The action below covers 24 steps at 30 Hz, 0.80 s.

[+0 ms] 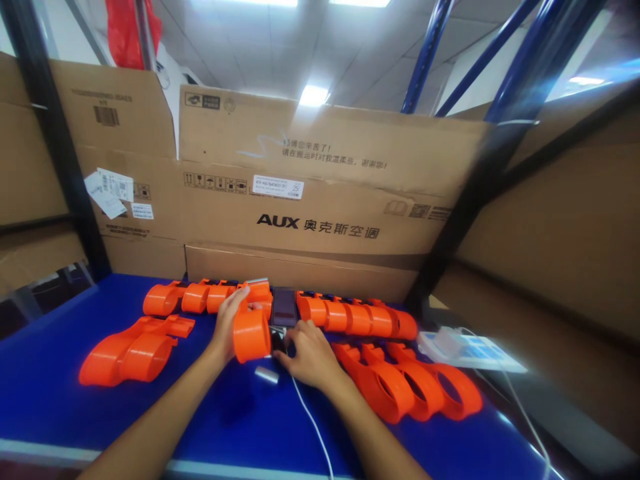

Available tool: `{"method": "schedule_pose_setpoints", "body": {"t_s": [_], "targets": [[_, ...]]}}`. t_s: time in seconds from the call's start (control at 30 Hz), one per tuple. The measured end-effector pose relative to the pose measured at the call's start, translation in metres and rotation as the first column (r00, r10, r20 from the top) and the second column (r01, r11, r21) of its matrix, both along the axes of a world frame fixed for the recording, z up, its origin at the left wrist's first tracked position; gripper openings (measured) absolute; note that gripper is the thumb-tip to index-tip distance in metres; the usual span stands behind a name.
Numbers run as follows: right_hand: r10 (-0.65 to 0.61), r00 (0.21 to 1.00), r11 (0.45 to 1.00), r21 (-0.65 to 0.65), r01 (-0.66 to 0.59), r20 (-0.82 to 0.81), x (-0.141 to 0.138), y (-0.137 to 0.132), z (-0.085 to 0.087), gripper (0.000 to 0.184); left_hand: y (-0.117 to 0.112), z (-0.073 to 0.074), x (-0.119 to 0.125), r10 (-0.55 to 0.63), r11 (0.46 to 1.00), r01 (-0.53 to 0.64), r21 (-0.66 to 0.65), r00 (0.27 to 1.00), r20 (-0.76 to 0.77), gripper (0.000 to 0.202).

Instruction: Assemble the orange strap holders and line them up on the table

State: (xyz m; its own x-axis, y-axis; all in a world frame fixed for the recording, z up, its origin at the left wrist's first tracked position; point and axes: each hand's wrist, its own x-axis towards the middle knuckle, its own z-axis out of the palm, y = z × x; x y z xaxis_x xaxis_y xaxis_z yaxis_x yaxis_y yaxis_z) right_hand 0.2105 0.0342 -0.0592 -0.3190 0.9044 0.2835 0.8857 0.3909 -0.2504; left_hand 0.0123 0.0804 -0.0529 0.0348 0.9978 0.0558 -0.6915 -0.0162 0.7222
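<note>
My left hand [227, 327] is wrapped round an orange plastic ring part [251, 331], held just above the blue table [65, 413]. My right hand [309, 357] rests on the table beside it, fingers curled near a dark phone-like device [284, 307] with a white cable [313, 420] running toward me. A small metal cylinder [267, 375] lies on the table between my wrists. What the right fingers pinch, if anything, is hidden.
Rows of orange ring parts lie at the back left [185, 298], back right [357, 319], front left [133, 350] and front right [415, 390]. A white power strip [467, 350] sits at the right. Large cardboard boxes [320, 193] wall the back and sides.
</note>
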Motion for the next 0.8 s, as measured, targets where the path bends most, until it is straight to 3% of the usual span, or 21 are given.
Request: {"method": "schedule_pose_setpoints", "body": {"t_s": [0.13, 0.23, 0.33, 0.43, 0.5, 0.7, 0.8], "targets": [[-0.024, 0.999, 0.998, 0.062, 0.026, -0.023, -0.002, 0.002, -0.001, 0.016, -0.004, 0.004, 0.003, 0.036, 0.999, -0.033, 0.04, 0.997, -0.074, 0.04], [-0.081, 0.977, 0.984, 0.14, 0.11, -0.199, 0.002, 0.007, 0.003, 0.01, -0.005, 0.004, 0.006, 0.04, 0.995, -0.03, 0.091, 0.992, -0.117, 0.041], [-0.065, 0.862, 0.958, 0.211, 0.195, -0.504, 0.009, 0.011, 0.008, 0.017, -0.005, 0.0, 0.009, 0.05, 0.991, -0.02, 0.132, 0.973, -0.224, 0.049], [0.05, 0.711, 0.933, 0.287, 0.217, -0.701, 0.013, 0.013, 0.014, 0.028, -0.005, -0.004, 0.012, 0.057, 0.989, -0.002, 0.148, 0.927, -0.37, 0.058], [0.115, 0.695, 0.923, 0.336, 0.19, -0.71, 0.012, 0.011, 0.017, 0.029, -0.007, -0.004, 0.013, 0.041, 0.985, 0.037, 0.168, 0.899, -0.436, 0.059], [0.204, 0.757, 0.907, 0.412, 0.092, -0.62, 0.005, 0.003, 0.021, 0.023, -0.021, 0.001, 0.02, -0.056, 0.933, 0.218, 0.288, 0.876, -0.479, 0.055], [0.219, 0.772, 0.898, 0.432, 0.079, -0.597, 0.005, 0.002, 0.022, 0.023, -0.024, 0.002, 0.021, -0.074, 0.923, 0.243, 0.297, 0.873, -0.483, 0.053]]}}
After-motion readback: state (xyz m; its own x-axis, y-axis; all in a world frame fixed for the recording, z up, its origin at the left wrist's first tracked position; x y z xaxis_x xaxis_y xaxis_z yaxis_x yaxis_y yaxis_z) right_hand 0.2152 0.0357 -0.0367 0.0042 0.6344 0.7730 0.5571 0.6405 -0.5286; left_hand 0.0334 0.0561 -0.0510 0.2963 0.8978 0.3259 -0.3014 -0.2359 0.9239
